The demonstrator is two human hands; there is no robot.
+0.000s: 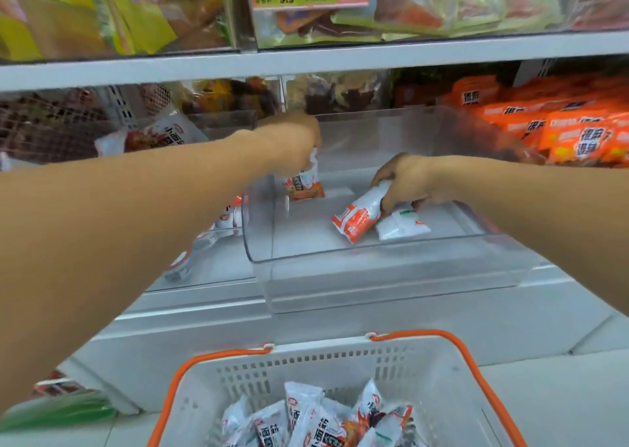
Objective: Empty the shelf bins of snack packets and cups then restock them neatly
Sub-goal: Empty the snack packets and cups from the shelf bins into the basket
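The fingers of our left hand (292, 143) pinch the crinkled top of a small glossy snack packet (304, 184) that hangs over the back left of the clear plastic bin (374, 262) on the shelf. Our right hand (408, 181) curls around a soft white-and-orange packet (357, 216) on the bin's smooth floor, beside a flat white packet (403, 225). Below us, a perforated white basket (306, 365) with orange handles holds more packets.

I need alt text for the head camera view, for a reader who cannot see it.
Both hands reach into a nearly empty clear bin: the left hand holds one snack packet, the right hand grips another. A basket of packets stands below.
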